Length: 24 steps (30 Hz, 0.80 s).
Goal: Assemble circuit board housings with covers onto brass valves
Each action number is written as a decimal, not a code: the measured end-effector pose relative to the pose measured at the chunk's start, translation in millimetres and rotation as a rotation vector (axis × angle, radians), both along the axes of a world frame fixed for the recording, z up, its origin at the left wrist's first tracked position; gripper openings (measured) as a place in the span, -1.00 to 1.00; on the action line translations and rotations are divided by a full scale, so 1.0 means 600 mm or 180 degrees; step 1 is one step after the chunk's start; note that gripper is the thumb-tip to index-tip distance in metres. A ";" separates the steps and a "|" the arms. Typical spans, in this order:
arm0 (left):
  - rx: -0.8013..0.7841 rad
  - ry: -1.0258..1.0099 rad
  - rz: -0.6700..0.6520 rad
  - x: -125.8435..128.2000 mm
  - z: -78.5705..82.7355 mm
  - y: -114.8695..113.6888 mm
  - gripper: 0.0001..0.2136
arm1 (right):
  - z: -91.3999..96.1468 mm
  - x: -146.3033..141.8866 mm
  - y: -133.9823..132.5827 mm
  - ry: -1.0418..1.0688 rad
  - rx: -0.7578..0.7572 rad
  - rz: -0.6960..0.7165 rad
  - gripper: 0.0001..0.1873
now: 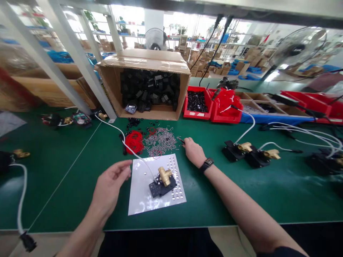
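Observation:
My left hand [111, 184] is held beside the left edge of a white sheet [142, 203], fingers loosely curled and apart, with nothing in it. On the sheet lies a black valve actuator [158, 189] with a brass valve body [165, 176] on top and a white cable [131, 149] running up and left. Rows of small shiny round pieces [177, 182] sit on the sheet's right side. My right hand [195, 152] rests on the green table, closed around a thin dark tool [181, 140]; its tip points at a pile of small metal pins [162, 141].
Red wire loops [134, 142] lie left of the pins. Behind stands an open cardboard box [146, 113] of black housings, beside red bins [197, 115] of small parts. More valve units [232, 151] sit at right. A metal post [80, 60] rises at left.

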<state>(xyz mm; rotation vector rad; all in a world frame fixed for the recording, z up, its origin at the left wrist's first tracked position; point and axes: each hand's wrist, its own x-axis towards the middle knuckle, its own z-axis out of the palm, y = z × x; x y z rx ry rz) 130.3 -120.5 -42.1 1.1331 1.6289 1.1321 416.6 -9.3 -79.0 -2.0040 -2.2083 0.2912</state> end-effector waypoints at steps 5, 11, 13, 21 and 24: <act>-0.0455 -0.0760 0.0048 0.044 -0.063 -0.046 -0.68 | 0.006 0.030 0.029 0.0367 -0.0073 0.0123 -0.89; -0.0370 -0.0458 -0.0560 0.072 -0.068 -0.019 -0.83 | 0.006 0.019 0.049 0.0580 -0.0201 0.0456 -0.95; -0.0276 -0.0268 -0.0777 0.071 -0.068 -0.015 -0.87 | 0.004 0.010 0.052 0.0620 -0.0221 0.0433 -0.92; 0.0381 0.0476 -0.1114 0.071 -0.074 -0.011 -0.89 | 0.021 -0.012 -0.017 0.1451 0.0079 0.0280 -0.94; 0.0570 0.0782 -0.1357 0.068 -0.072 -0.006 -0.89 | 0.017 -0.030 -0.056 0.1978 -0.0046 0.0331 -0.91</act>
